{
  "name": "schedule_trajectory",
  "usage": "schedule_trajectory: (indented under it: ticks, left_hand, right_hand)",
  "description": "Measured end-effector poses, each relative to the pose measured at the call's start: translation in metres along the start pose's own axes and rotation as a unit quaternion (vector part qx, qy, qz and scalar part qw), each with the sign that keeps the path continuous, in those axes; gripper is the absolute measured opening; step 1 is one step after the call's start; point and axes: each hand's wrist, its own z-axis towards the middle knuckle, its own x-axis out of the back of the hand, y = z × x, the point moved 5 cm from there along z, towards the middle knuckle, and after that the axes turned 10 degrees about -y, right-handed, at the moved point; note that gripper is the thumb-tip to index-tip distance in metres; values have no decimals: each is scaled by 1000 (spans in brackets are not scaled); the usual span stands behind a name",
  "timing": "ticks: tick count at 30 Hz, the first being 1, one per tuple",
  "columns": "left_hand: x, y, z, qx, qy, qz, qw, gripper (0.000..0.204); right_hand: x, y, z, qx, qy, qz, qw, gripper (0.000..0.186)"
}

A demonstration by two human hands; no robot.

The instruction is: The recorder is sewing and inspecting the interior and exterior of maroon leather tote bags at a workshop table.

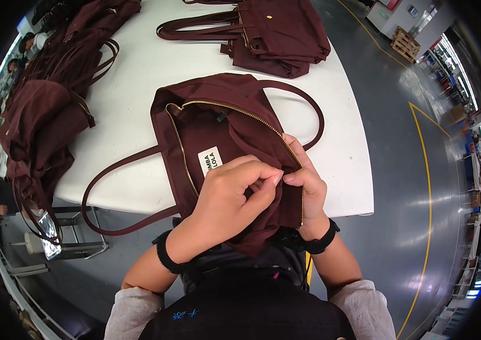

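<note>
A small white rectangular label [210,161] with dark print is sewn inside the open maroon bag [212,130], just above the left hand [229,195].

A phone screen [49,229] glints at lower left, beneath the table edge.

A white, smooth-topped table with a rounded edge [138,90] stands on a glossy grey floor [399,187] marked with curved yellow lines. An open maroon fabric tote bag with a gold zipper and long loop handles [206,130] lies near the table's front edge, its lower part hanging over that edge. A folded stack of similar maroon bags [274,34] rests at the far side, and a heap of maroon bags [53,96] drapes over the left edge.
</note>
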Motion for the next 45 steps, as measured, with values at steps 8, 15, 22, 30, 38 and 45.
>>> schedule_trajectory:
  ticks: [8, 15, 22, 30, 38, 45]
  left_hand:
    - [1, -2, -2, 6, -1, -30, 1000, 12]
    - [2, 2, -2, 13, -17, -29, 999, 15]
    - [3, 0, -3, 16, -18, -18, 1000, 14]
    - [4, -3, -4, 25, -12, -27, 999, 14]
    - [3, 1, -5, 13, -16, -27, 999, 13]
    - [0, 0, -2, 7, -15, -6, 1000, 11]
  right_hand:
    - [-1, -1, 0, -8, -17, 38, 999, 59]
    - [-4, -6, -1, -3, -7, -12, 1000, 60]
    - [-5, -4, -1, 3, -22, -23, 999, 60]
    - [-9, -6, -1, 0, -25, -7, 1000, 59]
    - [-8, -6, 0, 3, -34, -35, 999, 59]
    - [-3, -4, -1, -2, -27, -14, 1000, 59]
